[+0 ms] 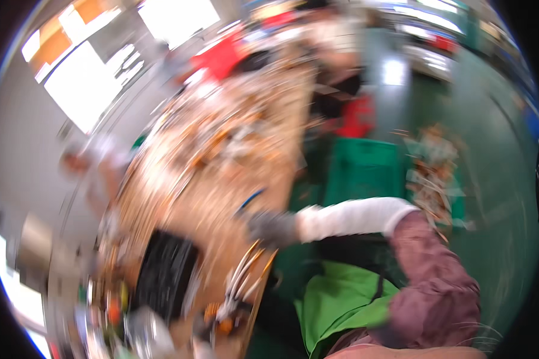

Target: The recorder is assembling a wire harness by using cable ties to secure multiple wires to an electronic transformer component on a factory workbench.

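Motion blur smears the whole picture. My right hand, in a dark grey glove below a white sleeve, reaches over the table's near edge. Just beyond its fingertips shows a thin, curved blue thing; whether the hand touches it I cannot make out. Low in the view, my left hand, also gloved in grey, is partly visible beside a bundle of white cables with orange ends. Orange and dark parts lie at the bundle's lower end. The fingers of both hands are too smeared to read.
A long wooden table carries heaped cables farther off. A black crate stands left of my hands. Green bins sit right of the table, one with scraps. A person stands across the table, another at the far end.
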`<state>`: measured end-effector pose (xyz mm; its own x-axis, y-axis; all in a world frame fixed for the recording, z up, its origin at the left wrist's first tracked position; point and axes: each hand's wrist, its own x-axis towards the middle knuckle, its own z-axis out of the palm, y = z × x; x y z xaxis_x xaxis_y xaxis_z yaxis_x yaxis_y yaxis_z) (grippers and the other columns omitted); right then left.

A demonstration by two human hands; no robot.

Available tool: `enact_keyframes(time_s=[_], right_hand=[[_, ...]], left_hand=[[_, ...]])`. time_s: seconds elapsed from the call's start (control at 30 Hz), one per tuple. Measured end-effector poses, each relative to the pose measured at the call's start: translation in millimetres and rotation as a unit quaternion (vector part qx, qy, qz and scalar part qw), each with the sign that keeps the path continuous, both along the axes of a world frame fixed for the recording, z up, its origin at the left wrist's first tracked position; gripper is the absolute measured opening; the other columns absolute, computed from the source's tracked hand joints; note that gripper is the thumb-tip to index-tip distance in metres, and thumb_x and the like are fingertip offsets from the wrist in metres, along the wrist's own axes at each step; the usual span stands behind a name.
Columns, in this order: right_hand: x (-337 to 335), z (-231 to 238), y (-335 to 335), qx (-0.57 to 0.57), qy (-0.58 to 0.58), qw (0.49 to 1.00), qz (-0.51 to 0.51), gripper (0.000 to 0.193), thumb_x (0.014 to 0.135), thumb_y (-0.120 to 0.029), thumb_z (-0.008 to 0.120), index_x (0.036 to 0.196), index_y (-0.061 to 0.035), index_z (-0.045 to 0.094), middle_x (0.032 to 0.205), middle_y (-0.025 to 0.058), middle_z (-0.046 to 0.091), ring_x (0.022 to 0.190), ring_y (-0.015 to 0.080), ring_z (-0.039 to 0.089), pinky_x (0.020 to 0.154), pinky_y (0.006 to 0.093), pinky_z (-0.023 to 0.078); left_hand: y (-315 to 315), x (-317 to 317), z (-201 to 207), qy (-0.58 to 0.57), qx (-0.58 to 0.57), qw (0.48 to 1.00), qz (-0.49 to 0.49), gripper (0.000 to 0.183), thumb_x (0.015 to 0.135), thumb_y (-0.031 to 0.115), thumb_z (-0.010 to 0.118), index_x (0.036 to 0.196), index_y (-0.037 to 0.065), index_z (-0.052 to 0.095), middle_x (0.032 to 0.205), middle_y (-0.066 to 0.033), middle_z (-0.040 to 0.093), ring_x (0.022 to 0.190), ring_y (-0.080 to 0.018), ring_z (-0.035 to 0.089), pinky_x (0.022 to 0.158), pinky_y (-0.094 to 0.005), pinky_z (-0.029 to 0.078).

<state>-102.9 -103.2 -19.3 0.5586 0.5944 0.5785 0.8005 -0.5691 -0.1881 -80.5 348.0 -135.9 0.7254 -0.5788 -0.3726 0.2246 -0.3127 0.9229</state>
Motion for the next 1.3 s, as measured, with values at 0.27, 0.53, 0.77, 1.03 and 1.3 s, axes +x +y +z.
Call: enact_keyframes(time_s=[0.27, 0.53, 0.77, 1.03, 1.3], right_hand=[[17.0, 53.5, 1.4, -0.006, 0.030, 0.999, 0.017, 0.021, 0.069, -0.007, 0.062, 0.088, -0.0014, 0.057, 0.091, 0.0142, 0.056, 0.084, 0.0320, 0.053, 0.074, 0.0379, 0.043], [29.6, 58.2, 46.7, 0.046, 0.032, 0.997, 0.060, 0.018, 0.074, 0.002, 0.057, 0.092, 0.0012, 0.056, 0.092, 0.0147, 0.055, 0.086, 0.0301, 0.054, 0.077, 0.0343, 0.043], [38.4, 48.1, 41.9, 0.037, 0.046, 0.997, 0.041, 0.016, 0.072, -0.001, 0.059, 0.088, -0.0005, 0.057, 0.091, 0.0144, 0.056, 0.085, 0.0306, 0.053, 0.077, 0.0362, 0.042], [46.2, 31.4, 30.0, 0.008, 0.078, 0.997, 0.024, 0.016, 0.072, 0.001, 0.058, 0.088, 0.0007, 0.057, 0.087, 0.0146, 0.054, 0.084, 0.0298, 0.054, 0.075, 0.0348, 0.043], [48.7, 11.7, 30.8, 0.018, 0.101, 0.995, 0.018, 0.014, 0.071, -0.001, 0.060, 0.085, -0.0005, 0.057, 0.085, 0.0139, 0.054, 0.082, 0.0296, 0.053, 0.074, 0.0357, 0.043]], left_hand=[[-78.2, -56.6, 113.5, -0.382, 0.260, 0.877, 0.131, 0.040, 0.057, 0.020, 0.070, 0.093, 0.006, 0.061, 0.092, -0.0151, 0.058, 0.092, -0.0325, 0.054, 0.081, -0.0374, 0.045], [-52.5, -107.2, 138.0, -0.513, 0.258, 0.783, 0.238, 0.038, 0.052, 0.010, 0.068, 0.089, 0.009, 0.059, 0.086, -0.0131, 0.054, 0.083, -0.0336, 0.051, 0.076, -0.0414, 0.043], [-69.0, -93.6, 112.7, -0.598, 0.242, 0.714, 0.273, 0.037, 0.048, 0.005, 0.061, 0.084, 0.009, 0.056, 0.082, -0.0108, 0.052, 0.082, -0.0315, 0.050, 0.077, -0.0420, 0.038], [-74.0, -82.5, 58.2, -0.632, 0.282, 0.667, 0.276, 0.032, 0.054, 0.013, 0.064, 0.086, 0.009, 0.060, 0.084, -0.0094, 0.055, 0.081, -0.0286, 0.052, 0.077, -0.0419, 0.038], [-73.4, -95.4, 63.7, -0.606, 0.293, 0.703, 0.232, 0.037, 0.054, 0.016, 0.067, 0.090, 0.009, 0.060, 0.085, -0.0089, 0.054, 0.082, -0.0280, 0.052, 0.079, -0.0418, 0.038]])
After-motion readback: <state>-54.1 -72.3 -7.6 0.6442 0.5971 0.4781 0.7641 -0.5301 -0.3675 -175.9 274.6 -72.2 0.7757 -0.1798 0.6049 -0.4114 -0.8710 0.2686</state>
